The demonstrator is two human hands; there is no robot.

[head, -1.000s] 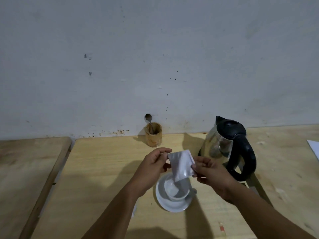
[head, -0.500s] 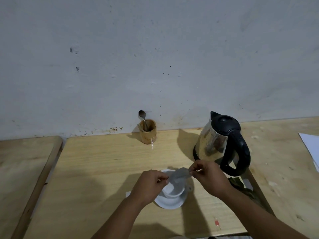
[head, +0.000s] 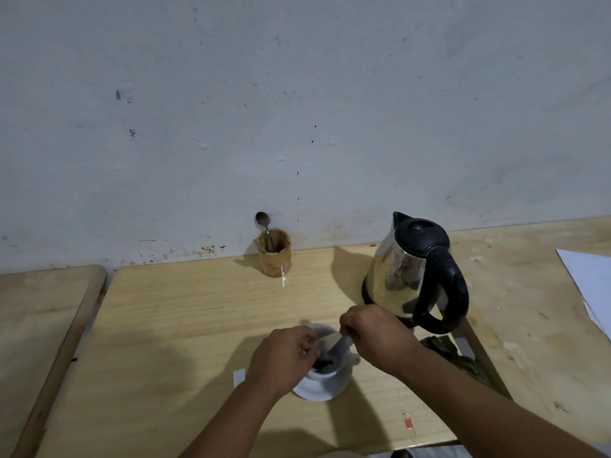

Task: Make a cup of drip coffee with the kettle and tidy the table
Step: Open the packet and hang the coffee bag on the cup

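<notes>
A white cup point(head: 330, 375) stands on a white saucer point(head: 317, 393) near the front of the wooden table point(head: 185, 319). A white drip coffee bag point(head: 334, 347) is spread over the cup's mouth, with dark grounds showing inside. My left hand point(head: 281, 355) pinches the bag's left edge and my right hand point(head: 377, 335) pinches its right edge. A steel kettle point(head: 396, 279) with a black lid and handle stands just behind my right hand.
A wooden cup point(head: 274, 252) with a spoon point(head: 264, 226) stands by the wall. A torn white strip point(head: 238, 376) lies left of the saucer. A dark wrapper point(head: 453, 355) lies right of the cup. White paper point(head: 591, 279) is at the right edge. A second table point(head: 39, 319) adjoins on the left.
Both hands have lowered the bag from mid-air down onto the cup and pulled its sides apart over the rim. The camera has tilted down slightly.
</notes>
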